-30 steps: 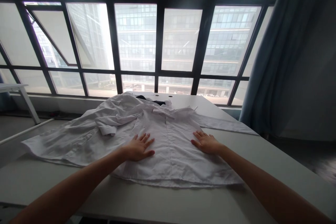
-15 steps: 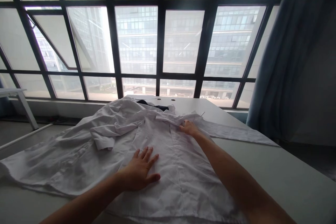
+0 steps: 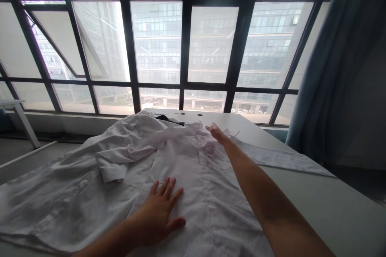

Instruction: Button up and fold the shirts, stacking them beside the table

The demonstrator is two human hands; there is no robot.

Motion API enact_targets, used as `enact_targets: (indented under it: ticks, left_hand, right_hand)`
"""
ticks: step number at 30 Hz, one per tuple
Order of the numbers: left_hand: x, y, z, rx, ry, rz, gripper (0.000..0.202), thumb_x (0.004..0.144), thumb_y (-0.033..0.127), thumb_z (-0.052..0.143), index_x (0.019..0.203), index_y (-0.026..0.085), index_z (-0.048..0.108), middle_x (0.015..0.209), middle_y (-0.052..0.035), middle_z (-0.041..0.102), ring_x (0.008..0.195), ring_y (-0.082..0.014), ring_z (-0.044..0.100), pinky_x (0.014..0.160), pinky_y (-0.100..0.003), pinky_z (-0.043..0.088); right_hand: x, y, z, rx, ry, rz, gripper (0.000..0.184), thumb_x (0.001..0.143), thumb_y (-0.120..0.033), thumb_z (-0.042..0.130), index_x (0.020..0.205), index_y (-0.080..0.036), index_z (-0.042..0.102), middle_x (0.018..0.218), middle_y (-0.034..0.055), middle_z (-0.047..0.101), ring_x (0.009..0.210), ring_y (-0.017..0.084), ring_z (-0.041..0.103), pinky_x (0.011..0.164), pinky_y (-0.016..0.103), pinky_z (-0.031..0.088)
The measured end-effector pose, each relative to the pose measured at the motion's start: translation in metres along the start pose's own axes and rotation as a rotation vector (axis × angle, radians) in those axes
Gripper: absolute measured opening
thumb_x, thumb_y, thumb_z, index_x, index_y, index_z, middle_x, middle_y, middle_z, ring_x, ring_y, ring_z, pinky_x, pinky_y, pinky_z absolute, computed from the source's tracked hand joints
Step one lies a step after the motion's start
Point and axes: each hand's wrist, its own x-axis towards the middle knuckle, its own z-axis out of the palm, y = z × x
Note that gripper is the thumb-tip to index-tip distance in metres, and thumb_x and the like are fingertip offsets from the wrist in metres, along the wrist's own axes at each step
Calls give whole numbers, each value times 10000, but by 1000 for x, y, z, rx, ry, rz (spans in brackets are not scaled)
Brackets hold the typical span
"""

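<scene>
A dark-framed window wall (image 3: 185,44) rises behind the far edge of a white desk (image 3: 313,200), with a blue curtain (image 3: 316,100) hanging beyond the right edge. White cloth (image 3: 69,196) spreads over the desk's left side, wrinkled and running along the left edge; whether it is a separate garment cannot be told. Over its inner part lies the white shirt (image 3: 183,168), at the desk's middle, its near end passing out of view toward the near edge. One long sleeve (image 3: 280,158) extends to the right edge; the other sleeve (image 3: 120,162) bends back over the white cloth on the left.

As far as can be judged, laying the shirt out is well along: its front is spread and fairly level. Creases remain, the bent sleeve is not straightened, and the far end looks bunched.

The left hand (image 3: 161,215) lies palm down on the shirt's front, fingers apart. The right hand (image 3: 216,132) reaches the shirt's far end; whether its fingers pinch cloth cannot be told. Near the far edge, a small dark strip (image 3: 170,120) shows among the folds.
</scene>
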Motion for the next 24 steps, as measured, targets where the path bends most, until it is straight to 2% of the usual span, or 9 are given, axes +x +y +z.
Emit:
enact_targets:
  ticks: [5, 8, 11, 14, 16, 20, 24]
  left_hand:
    - [0, 4, -9, -1, -30, -15, 813, 891, 755, 289, 1540, 265, 285, 1613, -120, 83, 1482, -357, 43, 1166, -594, 93]
    - [4, -7, -17, -45, 30, 18, 660, 947, 659, 299, 1467, 276, 436, 1575, -81, 294, 1456, -302, 250, 1170, -490, 228]
    - [11, -31, -29, -106, 177, -12, 523, 961, 568, 363, 1321, 267, 593, 1433, -46, 526, 1323, -244, 480, 1102, -354, 373]
    - [20, -63, -41, -46, 394, -124, 465, 922, 519, 460, 1188, 200, 668, 1337, -89, 603, 1237, -275, 550, 1066, -362, 409]
    - [25, -82, -45, -5, 460, -212, 442, 929, 469, 456, 1176, 166, 664, 1287, -112, 628, 1209, -280, 565, 1050, -370, 418]
    - [31, -98, -43, 161, 402, -334, 471, 867, 445, 581, 1241, 163, 623, 1306, -135, 604, 1210, -320, 548, 1015, -423, 429]
    - [34, -89, -38, 209, 334, -276, 239, 920, 309, 503, 972, 181, 697, 1094, -101, 690, 1040, -264, 640, 897, -347, 475]
  right_hand:
    - [-52, 4, 23, -229, -150, -65, 602, 875, -326, 579, 1416, -89, 462, 1456, 197, 473, 1342, 289, 452, 1111, 371, 342]
    - [-90, 4, 24, -322, -224, -145, 547, 839, -285, 617, 1356, -124, 546, 1486, 168, 445, 1352, 310, 434, 1131, 414, 316]
    - [-126, 6, 17, -414, -311, -192, 501, 866, -336, 579, 1334, -155, 582, 1497, 142, 439, 1363, 308, 420, 1130, 413, 317]
    - [-155, 9, 11, -481, -367, -191, 541, 934, -434, 466, 1397, -161, 524, 1521, 137, 404, 1408, 286, 355, 1153, 404, 270]
    - [-171, 11, 7, -530, -381, -182, 596, 966, -480, 377, 1464, -157, 438, 1562, 131, 330, 1443, 274, 287, 1173, 414, 211]
    - [-191, 13, 4, -579, -401, -170, 682, 984, -555, 244, 1534, -157, 302, 1612, 101, 199, 1487, 248, 152, 1194, 428, 91]
    - [-196, 16, 4, -575, -429, -168, 739, 968, -614, 211, 1547, -159, 268, 1620, 92, 168, 1493, 248, 122, 1196, 421, 51]
